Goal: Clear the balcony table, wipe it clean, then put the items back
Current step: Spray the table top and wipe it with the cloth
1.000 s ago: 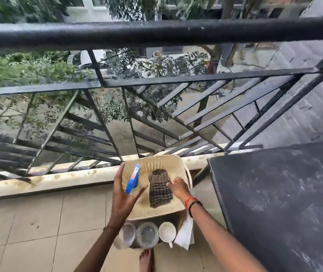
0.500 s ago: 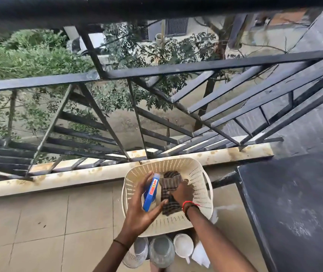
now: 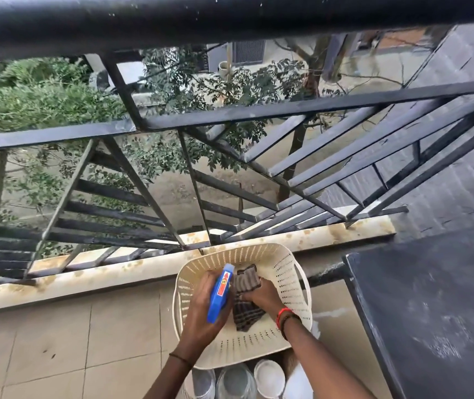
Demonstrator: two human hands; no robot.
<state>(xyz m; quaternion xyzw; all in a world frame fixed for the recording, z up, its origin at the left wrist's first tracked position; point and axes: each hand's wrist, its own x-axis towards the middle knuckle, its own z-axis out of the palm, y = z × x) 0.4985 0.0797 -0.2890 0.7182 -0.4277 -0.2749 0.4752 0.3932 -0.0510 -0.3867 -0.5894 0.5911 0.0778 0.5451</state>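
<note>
Low in the frame's centre, over the cream basket (image 3: 287, 283), the left hand (image 3: 204, 315) is gripping a blue packet (image 3: 220, 293) while the right hand (image 3: 261, 296) is closing on the striped cloth (image 3: 245, 315); the dark desk (image 3: 431, 312) is sitting lower right.

Both forearms are bare to the lower frame edge, with no sleeve visible on either. The left hand (image 3: 201, 312) carries a thin dark cord-like band around the wrist (image 3: 180, 359), narrow, single strand. The right hand (image 3: 261, 296) carries two bands stacked at the wrist: a thin red-orange string bracelet (image 3: 283, 312) nearer the hand, and just behind it a dark, slightly thicker bracelet (image 3: 291, 322) that looks beaded or braided, detail too fine to confirm. No rings or watch can be made out on the fingers; nail detail is blurred.
</note>
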